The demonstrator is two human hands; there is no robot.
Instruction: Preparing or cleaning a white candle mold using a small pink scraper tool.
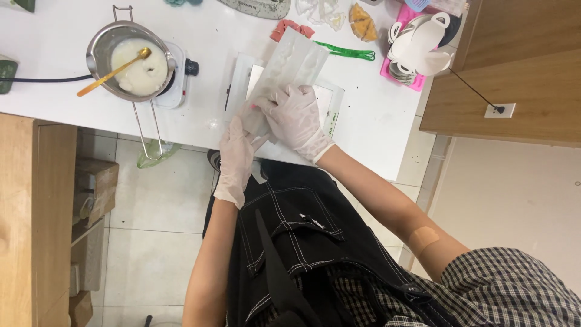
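Both my hands wear thin white gloves and grip a long translucent white mould point(298, 59) at its near end. It lies tilted across a small flat white scale point(331, 106) on the white table point(54, 97). My left hand point(236, 151) holds the mould's near left corner at the table edge. From the right, my right hand point(295, 118) presses on top of the mould. A plaster is stuck on my right forearm.
A metal pot point(100, 45) of white melted stuff with a gold spoon point(112, 72) sits on a small white hot plate point(178, 85) at the left. A green strip point(345, 51), orange pieces point(363, 23) and a pink tray point(396, 69) of white items lie at the back right. A wooden cabinet point(520, 72) stands right.
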